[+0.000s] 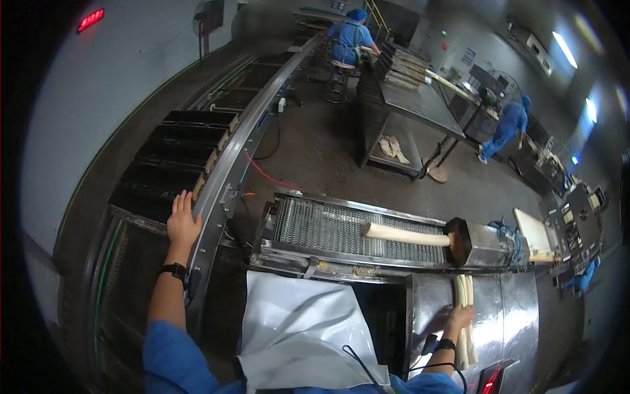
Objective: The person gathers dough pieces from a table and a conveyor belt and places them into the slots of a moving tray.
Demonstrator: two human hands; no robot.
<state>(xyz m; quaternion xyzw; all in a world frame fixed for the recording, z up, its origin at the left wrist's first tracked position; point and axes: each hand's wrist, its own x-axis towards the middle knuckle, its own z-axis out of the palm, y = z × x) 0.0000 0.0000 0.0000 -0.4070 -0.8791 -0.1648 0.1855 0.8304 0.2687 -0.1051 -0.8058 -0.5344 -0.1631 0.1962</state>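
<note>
My left hand [184, 226] lies with its fingers stretched out on the end of the nearest black pan [147, 194]. Several such pans stand in a row on the conveyor at the left, with pale dough [199, 187] showing along their right ends. On the steel table at the lower right, my right hand [461, 318] is closed round long pale dough strips [465, 292] lying side by side. Beyond it, a thick dough rope [407, 235] rests on a metal mesh belt [315, 226], its right end at the mouth of a steel housing [489, 244].
A metal rail [230, 161] edges the left conveyor. A steel table [420, 108] with stacked pans [401, 67] stands farther back. One co-worker [351, 43] is by the conveyor, another person [508, 128] at the right. A red display [489, 381] sits near my right arm.
</note>
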